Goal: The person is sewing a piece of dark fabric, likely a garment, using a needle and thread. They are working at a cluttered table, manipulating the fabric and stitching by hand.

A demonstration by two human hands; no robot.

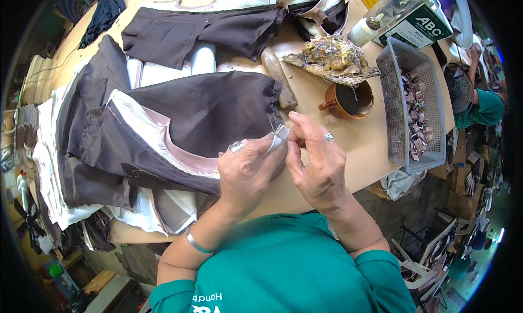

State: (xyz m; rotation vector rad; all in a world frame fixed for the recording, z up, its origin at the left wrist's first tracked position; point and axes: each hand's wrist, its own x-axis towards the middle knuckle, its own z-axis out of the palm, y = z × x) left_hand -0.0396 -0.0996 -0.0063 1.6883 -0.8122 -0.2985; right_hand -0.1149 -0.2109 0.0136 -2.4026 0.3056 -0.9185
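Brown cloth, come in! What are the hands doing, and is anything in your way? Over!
Left hand grips the brown cloth. Right hand at its pale tip, hold unclear. Brown mug nearby, clear of both hands.

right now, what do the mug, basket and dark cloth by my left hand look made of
Mug: probably glazed ceramic, from its glossy brown surface; glass possible. Basket: matte, likely plastic, given the regular perforations. Dark cloth: woven fabric, perhaps synthetic, with faint sheen and frayed edges.

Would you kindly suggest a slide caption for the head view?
Left hand grips a pale strip beside dark cloth, right hand at the strip's tip, brown mug nearby.
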